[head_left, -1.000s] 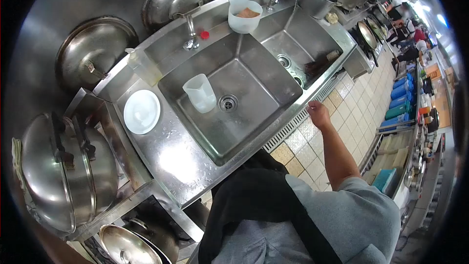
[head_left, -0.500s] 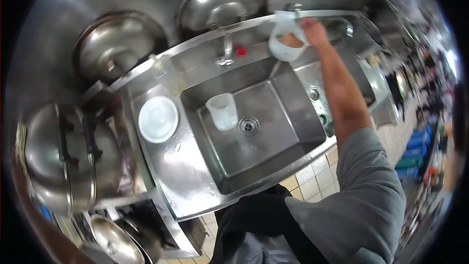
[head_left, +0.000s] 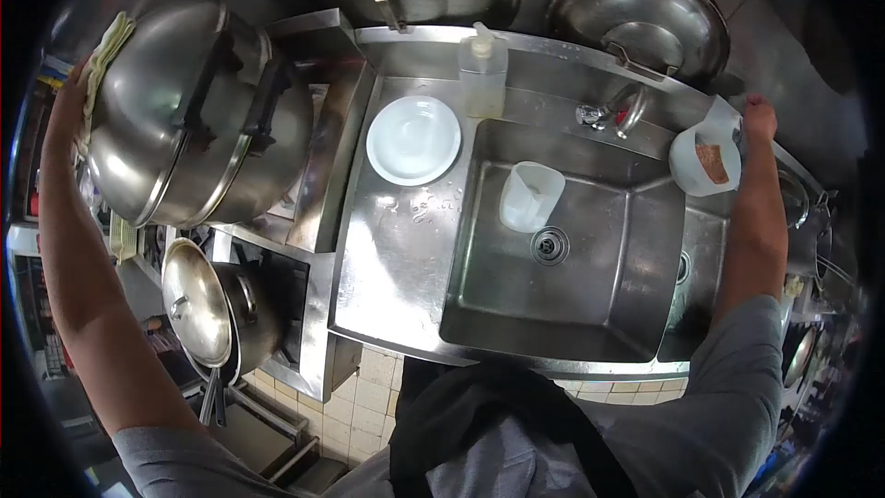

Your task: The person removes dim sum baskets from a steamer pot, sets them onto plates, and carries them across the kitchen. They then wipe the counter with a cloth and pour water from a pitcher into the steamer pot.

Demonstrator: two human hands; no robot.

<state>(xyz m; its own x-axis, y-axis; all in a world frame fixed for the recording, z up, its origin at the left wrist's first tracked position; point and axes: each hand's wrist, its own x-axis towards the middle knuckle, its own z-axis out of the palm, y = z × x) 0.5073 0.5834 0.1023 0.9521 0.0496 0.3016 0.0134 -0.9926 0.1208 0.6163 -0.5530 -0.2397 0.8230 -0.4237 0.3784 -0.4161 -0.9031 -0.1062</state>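
My right hand point(head_left: 761, 120) is closed on the handle of a white plastic pitcher point(head_left: 690, 164), tilted over the right end of the sink, with something brown in it. At the far left, my left hand point(head_left: 72, 103) holds a pale yellow cloth point(head_left: 108, 55) against the side of a large domed steel pot point(head_left: 147, 120); its fingers are partly hidden. Another white pitcher point(head_left: 533, 197) stands in the sink basin point(head_left: 581, 286), near the drain. A white round lid or plate point(head_left: 414, 140) lies on the steel counter point(head_left: 387, 267) left of the basin.
Behind the basin are a faucet point(head_left: 608, 117) and a clear pump bottle point(head_left: 484, 74). Large steel lids point(head_left: 645, 23) lean against the back wall. A lidded pot point(head_left: 198, 304) sits at the lower left, and tiled floor point(head_left: 369, 387) shows below the counter.
The view has swung left, so the sink now appears further right. My left hand and the cloth show more fully. The right hand still holds the pitcher, which looks more tilted.
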